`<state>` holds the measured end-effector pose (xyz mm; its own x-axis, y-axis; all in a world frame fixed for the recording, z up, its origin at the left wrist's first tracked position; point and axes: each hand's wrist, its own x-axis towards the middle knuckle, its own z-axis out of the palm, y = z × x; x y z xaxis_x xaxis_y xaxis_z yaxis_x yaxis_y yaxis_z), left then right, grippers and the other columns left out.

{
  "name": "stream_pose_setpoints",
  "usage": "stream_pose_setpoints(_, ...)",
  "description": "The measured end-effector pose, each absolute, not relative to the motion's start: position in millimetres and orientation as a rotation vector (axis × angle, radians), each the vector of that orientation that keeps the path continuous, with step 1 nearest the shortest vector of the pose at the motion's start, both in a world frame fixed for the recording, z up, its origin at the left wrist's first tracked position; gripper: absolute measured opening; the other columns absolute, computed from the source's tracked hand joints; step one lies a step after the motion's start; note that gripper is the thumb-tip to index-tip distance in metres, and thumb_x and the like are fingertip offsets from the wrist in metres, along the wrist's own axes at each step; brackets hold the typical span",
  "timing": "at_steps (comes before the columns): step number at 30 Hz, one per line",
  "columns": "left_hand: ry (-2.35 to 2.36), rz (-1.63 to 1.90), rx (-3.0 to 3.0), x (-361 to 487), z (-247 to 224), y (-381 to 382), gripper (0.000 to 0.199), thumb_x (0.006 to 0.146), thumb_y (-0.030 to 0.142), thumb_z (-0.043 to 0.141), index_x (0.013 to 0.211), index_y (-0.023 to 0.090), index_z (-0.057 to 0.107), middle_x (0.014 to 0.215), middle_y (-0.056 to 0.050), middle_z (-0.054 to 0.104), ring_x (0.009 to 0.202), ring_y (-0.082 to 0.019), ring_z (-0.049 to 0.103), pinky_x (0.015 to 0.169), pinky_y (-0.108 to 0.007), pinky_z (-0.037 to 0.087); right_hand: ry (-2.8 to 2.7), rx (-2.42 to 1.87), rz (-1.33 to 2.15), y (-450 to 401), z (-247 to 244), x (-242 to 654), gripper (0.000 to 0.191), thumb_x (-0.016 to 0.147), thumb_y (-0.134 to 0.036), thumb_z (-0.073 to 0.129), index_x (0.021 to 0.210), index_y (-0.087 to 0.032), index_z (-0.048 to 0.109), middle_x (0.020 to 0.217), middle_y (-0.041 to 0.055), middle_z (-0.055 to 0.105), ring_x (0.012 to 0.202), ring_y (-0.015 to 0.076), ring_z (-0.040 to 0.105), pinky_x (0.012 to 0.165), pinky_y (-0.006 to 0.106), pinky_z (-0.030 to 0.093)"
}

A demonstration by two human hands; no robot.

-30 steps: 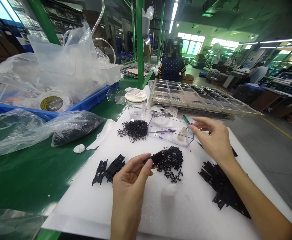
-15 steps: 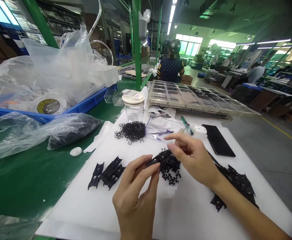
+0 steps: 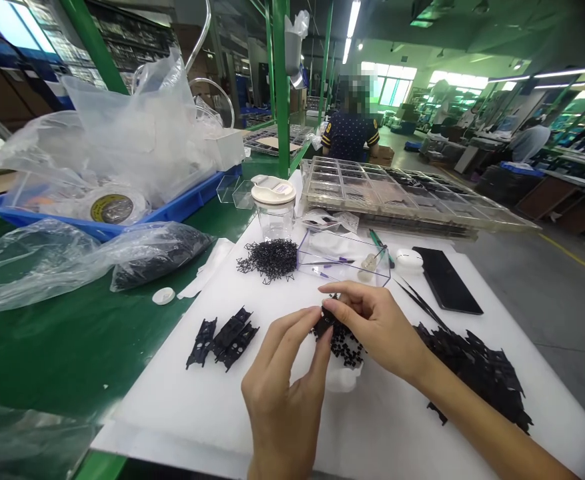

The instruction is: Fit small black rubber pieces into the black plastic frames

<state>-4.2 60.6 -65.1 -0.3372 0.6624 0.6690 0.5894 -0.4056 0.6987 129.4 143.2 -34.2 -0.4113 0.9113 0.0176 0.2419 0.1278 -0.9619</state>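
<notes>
My left hand (image 3: 287, 387) pinches a black plastic part (image 3: 324, 323) between thumb and fingers, tilted above the sheet. The thumb and forefinger of my right hand (image 3: 372, 320) close in at its upper end; whatever sits between them is too small to make out. Behind and below the part lies a heap of tiny black pieces (image 3: 346, 350), partly hidden by my hands. To the left, several flat black plastic frames (image 3: 232, 337) rest on the white sheet (image 3: 172, 413). A larger pile of similar black parts (image 3: 487, 373) lies under and beyond my right forearm.
Bent black wire clips (image 3: 269, 260) lie in a heap beside a clear box (image 3: 339, 257) and a lidded cup (image 3: 273, 207). Tweezers (image 3: 422, 303) and a black slab (image 3: 447, 280) are at right. Compartment trays (image 3: 392, 193) stand behind; a blue bin (image 3: 182, 200) sits left. A person (image 3: 351, 137) is ahead.
My right hand has come down and left to meet the black part in my left hand. The part appears more upright, and the whole view has shifted slightly.
</notes>
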Motion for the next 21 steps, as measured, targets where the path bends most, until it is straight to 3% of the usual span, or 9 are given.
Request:
stream_pose_setpoints(3,1.716,1.855,1.694,-2,-63,59,0.032,0.087,0.008,0.076,0.113,0.025,0.074,0.109,-0.003,0.076,0.100,-0.019,0.073,0.084,-0.032,0.061,-1.780,-1.141,1.303,142,-36,130,0.041,0.096,-0.052,0.065,0.119,-0.021,0.076,0.072,-0.0008,0.057,0.068,0.0161,0.052,0.063,0.030,0.044)
stream_pose_setpoints(9,1.668,1.868,1.692,-2,-65,61,0.030,0.087,0.006,0.075,0.111,0.024,0.074,0.107,-0.003,0.077,0.098,-0.019,0.073,0.084,-0.032,0.060,-1.794,-1.105,1.297,144,-37,128,0.033,0.095,-0.049,0.066,0.106,-0.020,0.077,0.084,0.0037,0.070,0.075,0.0194,0.061,0.068,0.032,0.049)
stream_pose_setpoints(17,1.622,1.839,1.627,-5,-63,61,0.024,0.089,0.011,0.073,0.109,0.024,0.073,0.106,-0.003,0.076,0.100,-0.020,0.072,0.087,-0.033,0.059,-1.894,-1.123,1.274,145,-32,131,0.040,0.098,-0.052,0.061,0.115,-0.020,0.077,0.079,0.0020,0.065,0.069,0.0167,0.051,0.064,0.032,0.042)
stream_pose_setpoints(21,1.732,1.799,1.615,-6,-59,56,0.020,0.090,0.016,0.074,0.108,0.024,0.072,0.101,-0.002,0.076,0.088,-0.019,0.071,0.079,-0.033,0.060,-1.992,-1.109,1.166,144,-25,133,0.049,0.102,-0.055,0.052,0.127,-0.018,0.073,0.075,0.0010,0.060,0.070,0.0173,0.051,0.066,0.032,0.042)
